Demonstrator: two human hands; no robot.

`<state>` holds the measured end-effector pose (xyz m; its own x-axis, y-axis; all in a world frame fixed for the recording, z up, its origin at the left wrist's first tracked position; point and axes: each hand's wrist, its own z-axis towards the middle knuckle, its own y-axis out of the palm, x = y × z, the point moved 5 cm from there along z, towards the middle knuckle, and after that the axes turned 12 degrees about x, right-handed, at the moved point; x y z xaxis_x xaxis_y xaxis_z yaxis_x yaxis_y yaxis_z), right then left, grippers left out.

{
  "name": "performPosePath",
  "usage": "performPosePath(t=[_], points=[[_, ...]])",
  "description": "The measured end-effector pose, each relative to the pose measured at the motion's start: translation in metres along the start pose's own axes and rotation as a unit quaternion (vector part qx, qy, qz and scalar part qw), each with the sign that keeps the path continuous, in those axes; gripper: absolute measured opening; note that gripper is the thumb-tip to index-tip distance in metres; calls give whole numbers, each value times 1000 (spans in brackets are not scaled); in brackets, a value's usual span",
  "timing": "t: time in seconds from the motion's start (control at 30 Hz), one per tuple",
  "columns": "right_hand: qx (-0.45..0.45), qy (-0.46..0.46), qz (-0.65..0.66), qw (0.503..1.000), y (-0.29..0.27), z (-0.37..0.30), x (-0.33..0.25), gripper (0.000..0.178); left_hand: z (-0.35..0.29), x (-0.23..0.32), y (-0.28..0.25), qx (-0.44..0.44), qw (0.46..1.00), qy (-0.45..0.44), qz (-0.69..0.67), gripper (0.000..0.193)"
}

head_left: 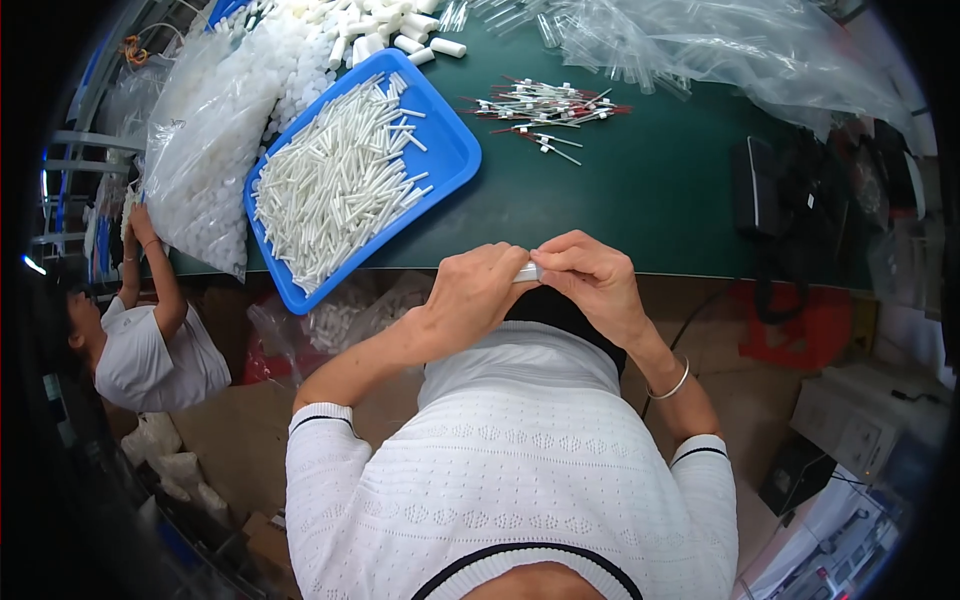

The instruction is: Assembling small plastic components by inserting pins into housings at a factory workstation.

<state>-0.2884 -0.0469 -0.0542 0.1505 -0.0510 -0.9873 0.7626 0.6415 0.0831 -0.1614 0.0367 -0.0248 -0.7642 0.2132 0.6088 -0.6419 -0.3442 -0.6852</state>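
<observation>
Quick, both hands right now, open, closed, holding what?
Left hand: closed, holding a small whitish piece.
Right hand: closed, thumb and finger pinched at that piece's end; exactly what they grip cannot be told.

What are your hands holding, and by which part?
A small, whitish, plastic-looking cylinder: left fingers grip its left part, right fingers its right end.

workshop | green desk (670, 195): blue tray (452, 152) of white rods (335, 180) | left of tray: bagged parts (205, 170) | right: heaped pieces (550, 103)
</observation>
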Motion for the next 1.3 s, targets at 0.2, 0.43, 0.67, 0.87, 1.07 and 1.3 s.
performPosePath(t=[0.2, 0.43, 0.67, 0.87, 1.07, 1.3], points=[[-7, 28, 70, 997, 1, 3, 7, 21, 0, -12, -2, -45, 970, -150, -185, 20], [-37, 92, 32, 995, 14, 7, 12, 22, -32, -25, 30, -186, 730, -393, -527, 51], [-4, -199, -192, 961, 28, -8, -20, 79, -31, -24, 41, -50, 582, -417, -696, 58], [36, -302, -255, 918, 37, -8, -20, 71, -34, -14, 45, -29, 544, -424, -723, 57], [18, -323, -249, 913, 45, 2, -20, 64, -41, -10, 44, 1, 483, -449, -752, 54], [21, -239, -327, 914, 10, 74, -21, 27, -142, -78, -33, 20, 730, -538, -421, 41]])
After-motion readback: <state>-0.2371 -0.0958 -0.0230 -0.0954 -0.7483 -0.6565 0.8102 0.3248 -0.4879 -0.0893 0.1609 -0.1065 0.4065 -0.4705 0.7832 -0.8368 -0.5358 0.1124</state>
